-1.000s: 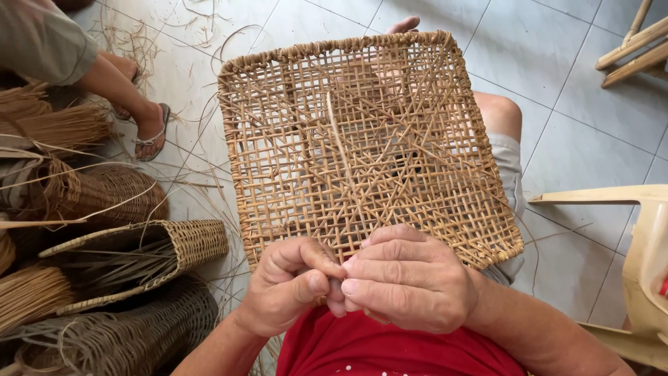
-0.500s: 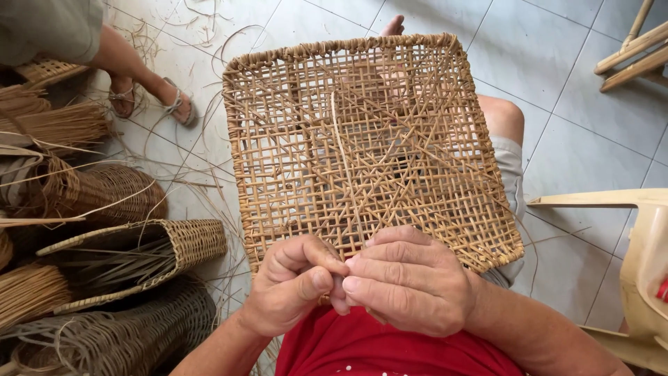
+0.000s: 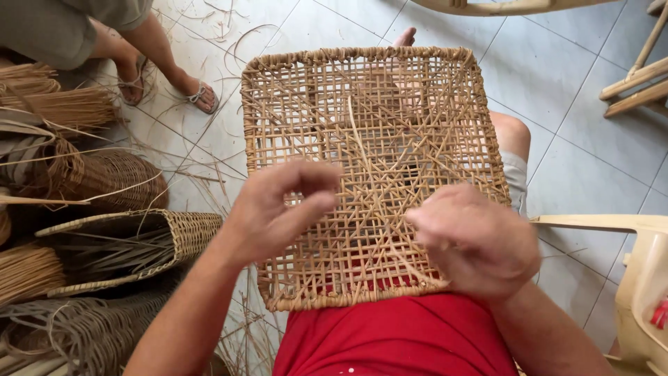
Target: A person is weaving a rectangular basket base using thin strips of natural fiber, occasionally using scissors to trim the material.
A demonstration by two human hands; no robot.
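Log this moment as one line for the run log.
left hand: over woven panel, pinching, blurred | right hand: curled over panel's near edge | panel: on lap, loose strands at centre | baskets: on floor, left

A pale tiled floor is seen, strewn with loose cane strands. To the left of the strands, bundles of reed are laid, and below those a round woven basket and an open-ended one (lying sideways) are set.

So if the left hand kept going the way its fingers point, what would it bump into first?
Probably the right hand: the left hand points across the woven rattan panel toward it, though depth is unclear.
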